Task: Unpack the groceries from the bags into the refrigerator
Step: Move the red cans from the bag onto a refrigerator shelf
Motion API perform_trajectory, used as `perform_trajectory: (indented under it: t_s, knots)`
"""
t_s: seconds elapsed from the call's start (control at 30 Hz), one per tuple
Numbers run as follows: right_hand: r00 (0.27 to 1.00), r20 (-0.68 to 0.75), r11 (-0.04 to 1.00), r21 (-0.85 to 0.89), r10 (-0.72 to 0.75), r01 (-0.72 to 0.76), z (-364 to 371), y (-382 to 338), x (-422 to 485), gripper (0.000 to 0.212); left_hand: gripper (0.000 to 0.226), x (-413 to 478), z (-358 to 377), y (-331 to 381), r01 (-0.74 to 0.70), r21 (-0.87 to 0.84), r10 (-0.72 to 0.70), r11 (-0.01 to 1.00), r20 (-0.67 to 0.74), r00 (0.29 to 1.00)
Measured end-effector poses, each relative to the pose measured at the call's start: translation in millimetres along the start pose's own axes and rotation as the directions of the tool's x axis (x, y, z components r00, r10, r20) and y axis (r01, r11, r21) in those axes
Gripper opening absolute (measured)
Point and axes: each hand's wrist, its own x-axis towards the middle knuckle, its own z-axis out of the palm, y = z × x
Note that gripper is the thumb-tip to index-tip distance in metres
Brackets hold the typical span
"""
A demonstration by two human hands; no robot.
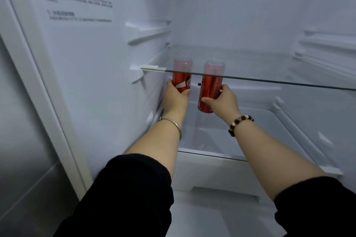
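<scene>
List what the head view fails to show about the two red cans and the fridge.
- Left can: its base is hidden by the left hand; whether it rests on anything cannot be told.
- Both can tops, including the right can: seen only blurred through the glass shelf.
- Printed label on the fridge wall: text too blurred to read.
- Grocery bags: out of frame.

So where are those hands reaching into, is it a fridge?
Yes, it looks like the inside of a fridge: white plastic walls, a glass shelf, and side rails for more shelves. The left hand and right hand each hold a red can.
</scene>
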Motion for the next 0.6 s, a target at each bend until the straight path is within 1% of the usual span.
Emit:
perform_trajectory:
  t_s: [0.2,0.37,0.5,0.6]
  knots:
    - [0.999,0.004,0.999,-0.034,-0.035,0.035,16,3,28,0.052,0.037,21,13,-6,-0.013,0.032,0.014,0.999,-0.024,1.0]
    - [0.999,0.041,0.999,-0.035,-0.035,0.037,24,4,45,0.051,0.041,34,18,-8,-0.022,0.094,0.024,0.995,-0.028,0.999]
    - [0.998,0.027,0.998,-0.029,-0.059,0.06,30,4,56,0.05,0.042,45,22,-9,-0.019,0.138,0.025,0.99,-0.043,0.999]
    - [0.996,0.008,0.995,-0.042,-0.088,0.088,38,6,63,0.051,0.045,52,26,-13,-0.023,0.133,0.032,0.991,-0.064,0.997]
